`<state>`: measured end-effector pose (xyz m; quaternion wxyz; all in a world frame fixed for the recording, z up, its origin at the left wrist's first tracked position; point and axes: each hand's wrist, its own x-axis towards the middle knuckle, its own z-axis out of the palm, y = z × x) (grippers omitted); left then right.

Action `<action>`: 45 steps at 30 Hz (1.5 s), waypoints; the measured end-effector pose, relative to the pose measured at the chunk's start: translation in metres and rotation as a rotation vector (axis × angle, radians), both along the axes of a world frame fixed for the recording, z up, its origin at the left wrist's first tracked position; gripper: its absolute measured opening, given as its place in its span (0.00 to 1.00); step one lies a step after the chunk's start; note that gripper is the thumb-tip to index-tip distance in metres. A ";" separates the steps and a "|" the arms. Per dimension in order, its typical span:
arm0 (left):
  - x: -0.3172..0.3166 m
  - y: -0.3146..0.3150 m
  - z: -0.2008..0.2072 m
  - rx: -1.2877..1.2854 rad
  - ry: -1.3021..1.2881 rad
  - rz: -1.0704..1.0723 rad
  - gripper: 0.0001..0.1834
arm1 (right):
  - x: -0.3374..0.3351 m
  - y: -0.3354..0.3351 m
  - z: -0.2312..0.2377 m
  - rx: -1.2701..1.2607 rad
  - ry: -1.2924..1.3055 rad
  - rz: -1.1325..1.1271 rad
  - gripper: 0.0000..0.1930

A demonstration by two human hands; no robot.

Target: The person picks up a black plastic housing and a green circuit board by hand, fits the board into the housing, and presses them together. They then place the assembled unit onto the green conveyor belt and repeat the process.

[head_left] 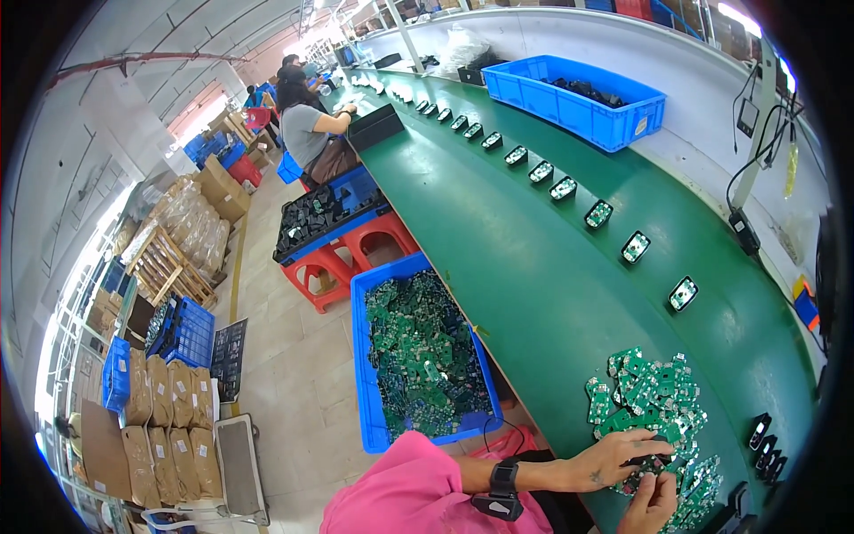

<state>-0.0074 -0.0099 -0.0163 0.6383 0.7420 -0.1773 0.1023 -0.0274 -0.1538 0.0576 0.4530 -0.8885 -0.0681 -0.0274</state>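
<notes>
My left hand (616,457) reaches over the near edge of the green belt (534,267), fingers closed around a small black housing with a green circuit board (648,464). My right hand (654,500) pinches the same piece from below. Both hands sit at the front of a pile of green circuit boards (648,392). A few empty black housings (767,443) lie to the right of the pile. A black band is on my left wrist.
A row of assembled black units (598,214) runs along the belt toward the back. A blue crate of green boards (418,356) stands on the floor to my left; another blue crate (574,98) sits on the far shelf. A seated person (307,129) works further up the line.
</notes>
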 end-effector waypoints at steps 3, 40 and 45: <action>0.005 -0.001 -0.004 0.015 -0.102 0.058 0.31 | -0.003 0.003 0.005 -0.146 -0.039 -0.007 0.16; 0.020 0.003 0.030 -0.323 0.648 -0.219 0.21 | 0.030 -0.013 -0.032 0.195 -0.053 0.061 0.24; 0.022 0.004 0.029 -0.351 0.699 -0.208 0.21 | 0.029 -0.005 -0.033 0.199 -0.066 -0.020 0.20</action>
